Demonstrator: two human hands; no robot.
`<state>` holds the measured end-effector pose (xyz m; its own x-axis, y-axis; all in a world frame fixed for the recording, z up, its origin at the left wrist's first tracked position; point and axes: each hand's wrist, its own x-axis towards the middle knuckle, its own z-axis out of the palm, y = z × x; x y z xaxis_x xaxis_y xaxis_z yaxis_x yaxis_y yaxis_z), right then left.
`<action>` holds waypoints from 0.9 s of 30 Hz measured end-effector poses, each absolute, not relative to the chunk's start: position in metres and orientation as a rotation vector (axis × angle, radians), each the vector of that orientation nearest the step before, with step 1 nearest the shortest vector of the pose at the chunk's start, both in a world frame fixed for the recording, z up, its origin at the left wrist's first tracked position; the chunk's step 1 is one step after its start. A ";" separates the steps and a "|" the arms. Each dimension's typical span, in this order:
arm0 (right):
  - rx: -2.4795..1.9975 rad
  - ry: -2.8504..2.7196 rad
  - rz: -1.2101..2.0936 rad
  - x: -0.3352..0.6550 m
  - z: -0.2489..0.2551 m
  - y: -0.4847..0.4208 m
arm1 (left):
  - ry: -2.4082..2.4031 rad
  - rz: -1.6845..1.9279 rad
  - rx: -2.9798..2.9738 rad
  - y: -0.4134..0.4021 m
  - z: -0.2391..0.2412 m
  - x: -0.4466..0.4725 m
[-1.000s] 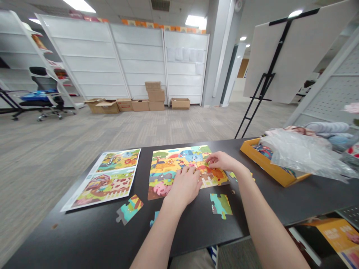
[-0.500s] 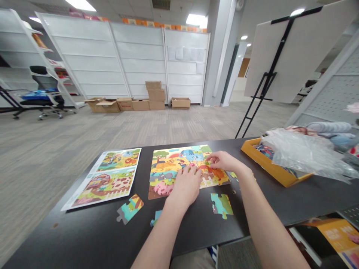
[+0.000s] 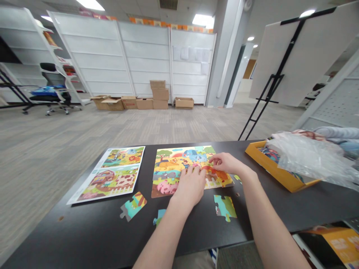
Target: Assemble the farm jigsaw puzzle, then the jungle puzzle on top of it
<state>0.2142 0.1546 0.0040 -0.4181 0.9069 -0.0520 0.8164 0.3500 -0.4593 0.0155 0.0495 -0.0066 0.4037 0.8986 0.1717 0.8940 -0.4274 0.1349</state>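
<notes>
A partly assembled animal jigsaw puzzle [image 3: 174,166] lies on the black table [image 3: 84,231]. My left hand [image 3: 190,186] rests flat on its lower middle, fingers stretched out. My right hand [image 3: 227,163] sits at the puzzle's right side, fingers curled in a pinch over a piece there; the piece itself is mostly hidden. Loose pieces lie nearer me: one [image 3: 133,205] at the left, a small one [image 3: 159,216] beside my left forearm, one [image 3: 224,206] between my arms.
A printed picture sheet [image 3: 112,175] lies left of the puzzle. A yellow box tray [image 3: 269,166] with a clear plastic bag [image 3: 314,158] stands at the right. An easel with a white board [image 3: 280,71] rises behind the table.
Both hands stay on the puzzle with almost no movement. The view has shifted slightly, so everything sits a little further right and lower.
</notes>
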 end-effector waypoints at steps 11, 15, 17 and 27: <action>-1.547 -2.397 0.692 0.210 0.002 0.153 | 1.619 0.307 2.619 0.050 0.000 0.016; -1.554 -2.396 0.690 0.212 0.001 0.153 | 1.613 0.318 2.615 0.050 -0.002 0.016; -1.574 -2.408 0.672 0.211 0.002 0.153 | 1.605 0.333 2.619 0.050 -0.003 0.017; -1.574 -2.396 0.748 0.213 0.001 0.153 | 1.582 0.327 2.610 0.051 -0.002 0.016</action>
